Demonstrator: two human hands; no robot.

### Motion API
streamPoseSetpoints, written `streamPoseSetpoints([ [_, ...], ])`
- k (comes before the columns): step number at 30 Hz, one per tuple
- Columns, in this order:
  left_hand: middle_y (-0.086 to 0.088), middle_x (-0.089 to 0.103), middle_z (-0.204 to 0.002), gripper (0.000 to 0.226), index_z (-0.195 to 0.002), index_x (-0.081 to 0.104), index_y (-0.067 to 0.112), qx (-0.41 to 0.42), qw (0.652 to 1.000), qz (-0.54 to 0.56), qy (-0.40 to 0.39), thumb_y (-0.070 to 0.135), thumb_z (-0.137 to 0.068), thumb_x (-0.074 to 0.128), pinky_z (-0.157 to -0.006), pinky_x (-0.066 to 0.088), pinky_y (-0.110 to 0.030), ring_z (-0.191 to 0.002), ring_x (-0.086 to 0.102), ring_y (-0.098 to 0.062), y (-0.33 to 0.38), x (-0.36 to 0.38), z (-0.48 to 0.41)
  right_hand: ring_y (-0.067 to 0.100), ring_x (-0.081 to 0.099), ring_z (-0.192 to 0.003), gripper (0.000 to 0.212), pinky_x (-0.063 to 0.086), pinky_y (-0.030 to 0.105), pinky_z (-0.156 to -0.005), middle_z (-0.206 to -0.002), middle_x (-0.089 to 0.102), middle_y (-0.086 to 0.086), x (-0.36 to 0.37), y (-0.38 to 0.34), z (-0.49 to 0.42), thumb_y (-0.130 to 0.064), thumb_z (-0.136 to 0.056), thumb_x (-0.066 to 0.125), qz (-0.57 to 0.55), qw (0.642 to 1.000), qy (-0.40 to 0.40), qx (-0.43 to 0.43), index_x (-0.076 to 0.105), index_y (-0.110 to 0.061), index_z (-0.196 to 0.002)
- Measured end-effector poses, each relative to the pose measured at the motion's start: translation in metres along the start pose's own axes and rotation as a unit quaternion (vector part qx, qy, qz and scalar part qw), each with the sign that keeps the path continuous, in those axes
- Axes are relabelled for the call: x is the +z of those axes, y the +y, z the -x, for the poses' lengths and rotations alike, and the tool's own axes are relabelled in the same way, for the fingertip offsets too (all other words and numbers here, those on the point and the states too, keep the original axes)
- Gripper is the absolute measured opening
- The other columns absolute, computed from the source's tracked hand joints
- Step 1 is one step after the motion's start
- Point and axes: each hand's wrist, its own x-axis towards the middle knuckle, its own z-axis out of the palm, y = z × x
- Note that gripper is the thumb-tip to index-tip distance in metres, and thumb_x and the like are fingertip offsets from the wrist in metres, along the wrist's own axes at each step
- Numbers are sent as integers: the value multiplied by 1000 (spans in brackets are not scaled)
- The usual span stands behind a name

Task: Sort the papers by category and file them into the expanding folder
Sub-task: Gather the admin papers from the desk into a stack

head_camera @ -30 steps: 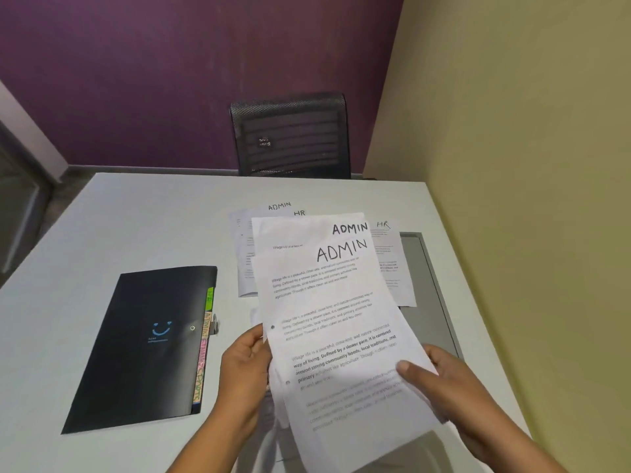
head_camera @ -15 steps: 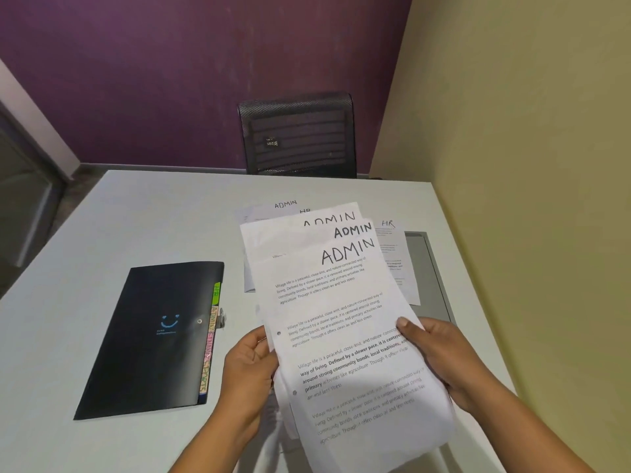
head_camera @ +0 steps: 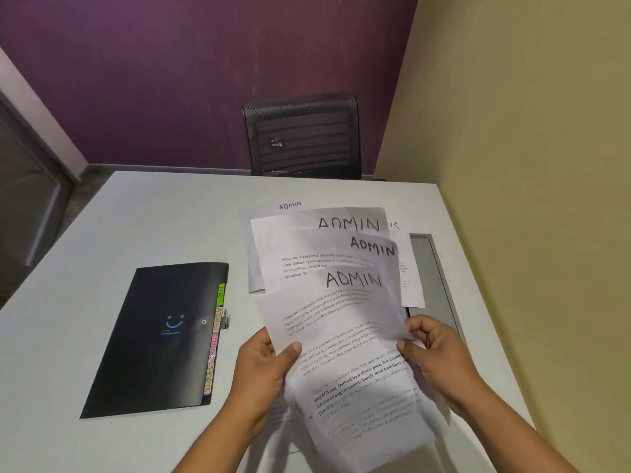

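Right of the closed black expanding folder (head_camera: 160,336), the left hand (head_camera: 264,367) and right hand (head_camera: 435,351) each clamp thumb and fingers on a fan of three ADMIN sheets (head_camera: 348,322) above the table (head_camera: 136,216), while farther back, also right of the folder, loose papers (head_camera: 253,261) lie flat.

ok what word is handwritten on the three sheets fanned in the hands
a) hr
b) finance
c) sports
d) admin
d: each of the three sheets gripped by the left hand and pinched by the right hand reads ADMIN at its top.
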Motion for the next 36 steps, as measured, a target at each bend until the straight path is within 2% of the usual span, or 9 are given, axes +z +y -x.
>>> streamPoseSetpoints([
  [11,7,78,-95,20,-94,76,24,82,985,-154,0,6,-86,72,-74,58,-24,-92,73,-14,-6,6,-25,-11,69,-78,29,51,5,-65,-81,72,-26,6,0,-4,-7,-85,75,80,995,22,-62,66,-33,-95],
  [18,10,78,-89,20,-93,75,23,97,977,-189,-21,7,-81,77,-75,58,-21,-86,73,-7,-9,9,-35,-9,54,-44,31,41,2,-54,-53,58,-40,10,-2,-7,-2,-83,76,152,984,13,-88,68,-31,-90],
  [22,22,75,-84,22,-89,72,34,101,971,-212,-34,14,-82,77,-71,56,-14,-82,71,2,-10,10,-41,8,26,-27,24,27,6,-37,-35,44,-31,12,-5,-8,-6,-85,75,147,985,-3,-88,67,-17,-105],
  [24,22,75,-85,21,-90,70,36,92,969,-228,-31,19,-82,77,-73,56,-14,-84,70,3,-15,8,-47,7,36,-29,21,35,7,-39,-40,54,-25,8,5,-14,-14,-86,75,174,981,-23,-79,66,-24,-103],
  [26,19,74,-91,20,-96,68,34,71,961,-264,-29,20,-84,76,-77,57,-19,-89,69,0,-24,3,-57,25,71,-60,19,60,38,-60,-69,76,0,10,13,-21,-25,-87,74,201,977,-36,-61,67,-37,-100],
  [28,12,71,-95,20,-103,68,27,43,943,-328,-41,17,-86,74,-78,54,-24,-92,67,-9,-35,-3,-69,38,70,-94,28,58,53,-83,-98,77,13,9,27,-29,-15,-88,70,228,972,-50,-42,68,-38,-104],
  [30,4,69,-95,20,-108,69,15,33,914,-402,-46,16,-89,70,-76,52,-28,-89,65,-18,-42,-8,-78,22,70,-100,33,58,39,-87,-103,75,-1,8,33,-35,-4,-90,64,238,969,-55,-46,68,-27,-112],
  [33,-2,74,-94,15,-103,72,11,41,899,-432,-58,19,-91,66,-77,56,-38,-86,68,-21,-43,-14,-93,-5,66,-72,32,46,6,-62,-78,67,-16,9,33,-45,0,-91,62,225,973,-38,-39,62,-32,-87],
  [36,-5,76,-86,13,-90,74,10,42,920,-379,-90,20,-92,66,-77,57,-45,-83,71,-21,-35,-15,-110,-6,61,-55,33,41,4,-50,-54,59,-23,10,34,-59,-3,-92,65,198,980,-11,-22,60,-22,-66],
])
